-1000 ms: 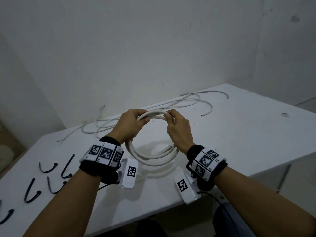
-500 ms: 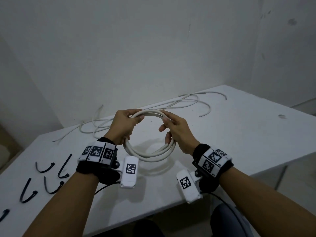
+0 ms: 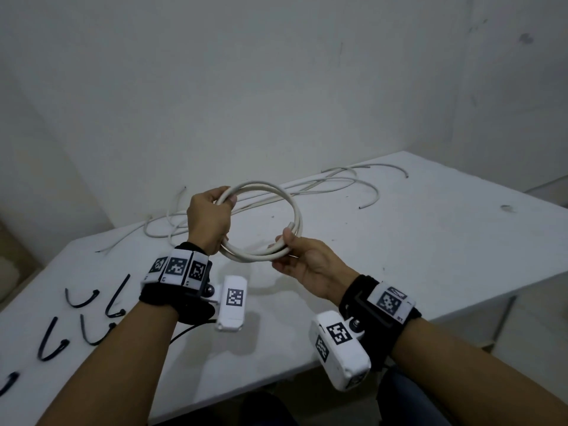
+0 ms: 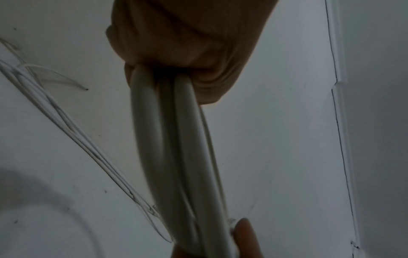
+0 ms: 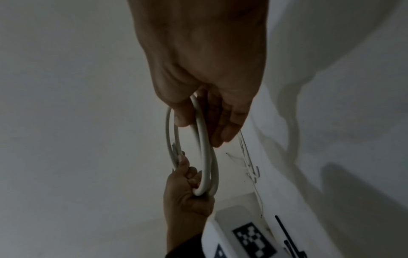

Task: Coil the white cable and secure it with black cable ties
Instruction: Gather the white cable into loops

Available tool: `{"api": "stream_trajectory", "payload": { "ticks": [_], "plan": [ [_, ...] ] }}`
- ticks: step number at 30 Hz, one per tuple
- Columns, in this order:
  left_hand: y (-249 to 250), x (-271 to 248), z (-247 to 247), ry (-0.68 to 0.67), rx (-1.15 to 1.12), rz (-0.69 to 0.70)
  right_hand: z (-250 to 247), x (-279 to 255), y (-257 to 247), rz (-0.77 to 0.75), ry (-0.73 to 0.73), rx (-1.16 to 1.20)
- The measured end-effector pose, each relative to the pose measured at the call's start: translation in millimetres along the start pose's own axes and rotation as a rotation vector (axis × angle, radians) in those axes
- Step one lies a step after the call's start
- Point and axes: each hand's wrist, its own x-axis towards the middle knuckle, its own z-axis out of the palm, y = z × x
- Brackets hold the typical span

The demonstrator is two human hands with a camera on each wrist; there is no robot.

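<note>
A white cable coil (image 3: 295,210) of a few loops hangs in the air above the white table (image 3: 430,241). My left hand (image 3: 226,199) grips its upper left part in a fist; in the left wrist view the strands (image 4: 167,139) run out of that fist (image 4: 176,43). My right hand (image 3: 285,247) is palm up and pinches the coil's lower right part, thumb on top, near a cut cable end. The right wrist view shows the right hand (image 5: 205,69) and the left hand (image 5: 187,192) on opposite sides of the coil (image 5: 205,148). Several black cable ties (image 3: 83,299) lie at the left.
Several loose white cables (image 3: 322,186) trail along the back of the table by the wall. The table's right corner and front edge are close to my forearms. A dark mark (image 3: 506,207) sits on the table at the right.
My right hand slid from the coil's top down to its lower right side and turned palm up. The left hand kept its grip and the coil opened into a wider ring.
</note>
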Motion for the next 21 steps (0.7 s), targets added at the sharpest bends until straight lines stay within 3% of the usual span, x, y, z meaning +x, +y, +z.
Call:
{"api": "stream_trajectory", "payload": {
  "ticks": [8, 13, 15, 18, 21],
  "plan": [
    [-2.0, -5.4, 1.2, -0.096, -0.127, -0.056, 2.8, 2.3, -4.2, -0.009, 0.052, 0.194],
    [2.8, -4.8, -3.8, -0.102, -0.054, -0.037, -12.4, -4.5, -9.4, 0.139, -0.003, -0.004],
    [3.5, -6.1, -5.7, -0.132, -0.033, -0.027, -16.8, -5.6, -15.8, 0.124, 0.057, -0.13],
    [6.4, -11.6, -5.9, -0.223, 0.012, -0.001, -17.4, -2.8, -27.4, -0.107, 0.291, -0.393],
    [10.4, -16.7, -3.0, -0.319, 0.094, 0.056, -6.8, -1.5, -43.6, -0.497, 0.298, -0.797]
  ]
}}
